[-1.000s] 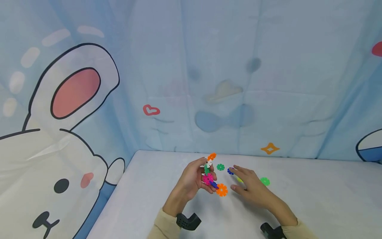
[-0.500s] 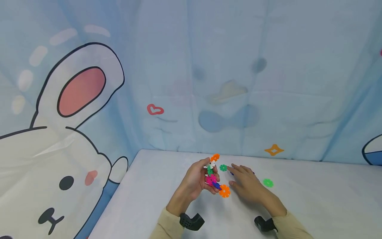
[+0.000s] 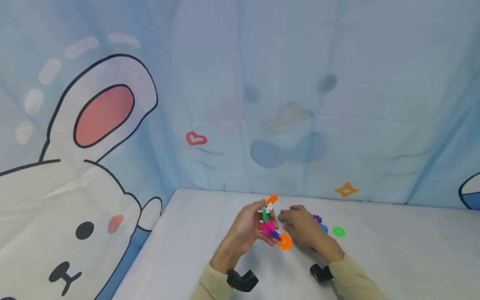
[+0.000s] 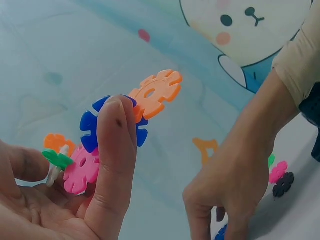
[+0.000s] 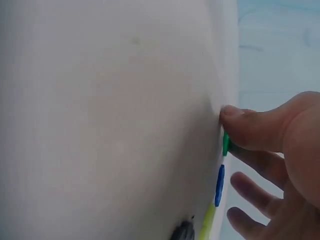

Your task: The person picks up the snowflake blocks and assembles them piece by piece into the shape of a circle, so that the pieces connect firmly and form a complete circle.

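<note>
Shifted left since half a second ago with right hand [image 3: 301, 227], reaching flat green plastic disc [image 5: 225, 143]; cannot tell whether pinching it. Bared at right: purple notched disc [image 3: 317, 218], blue notched disc [image 3: 324, 228]. Gripping multicoloured plastic-disc chain [image 3: 267, 227] in left hand [image 3: 245, 230], above smooth white table [image 3: 206, 216], before creased cartoon-printed curtain [image 3: 213, 83].

A light-blue curtain [image 3: 210, 91] — cartoon rabbit [image 3: 30, 216] printed at left — hangs in folds. A white tabletop [image 3: 176, 250] extends before it.

A curtained nook: blue cartoon-printed cloth [image 3: 210, 83] hangs behind 1 white table [image 3: 397, 250].
</note>
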